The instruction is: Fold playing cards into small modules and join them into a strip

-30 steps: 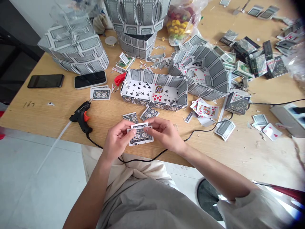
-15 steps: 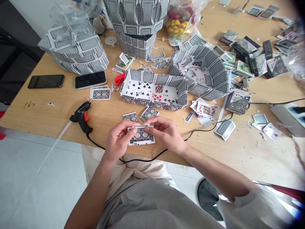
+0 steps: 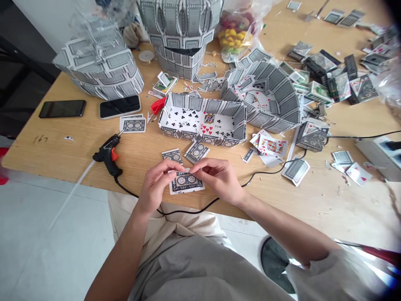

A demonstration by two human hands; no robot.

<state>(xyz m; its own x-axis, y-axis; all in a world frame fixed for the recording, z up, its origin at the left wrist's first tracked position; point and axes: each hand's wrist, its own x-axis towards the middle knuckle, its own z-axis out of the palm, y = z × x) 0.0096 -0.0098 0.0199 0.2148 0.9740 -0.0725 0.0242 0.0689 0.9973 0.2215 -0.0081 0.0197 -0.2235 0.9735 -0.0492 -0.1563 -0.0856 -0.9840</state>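
My left hand point(image 3: 157, 184) and my right hand point(image 3: 218, 179) meet over the table's front edge, thumbs and forefingers pinched on the upper edge of a blue-backed playing card point(image 3: 187, 181). Under it lies another card, its white border and a "10" showing along the bottom. Just beyond my fingers are two patterned card pieces point(image 3: 196, 151), lying apart. Behind these stands a long open box point(image 3: 200, 140) built of playing cards, with card faces lining its floor. A black hot glue gun point(image 3: 108, 155) with an orange trigger rests left of my left hand.
The glue gun's black cable point(image 3: 191, 212) loops along the front edge below my hands. Two phones point(image 3: 62, 108) lie at the left. A rounded card basket point(image 3: 266, 113), loose cards point(image 3: 272, 145) and card boxes point(image 3: 321, 62) spread rightward. A tall card structure point(image 3: 181, 37) stands behind.
My fingertips have shifted up to the card's top edge, leaving more of its patterned back uncovered. Both hands stay in nearly the same place; the view has moved slightly.
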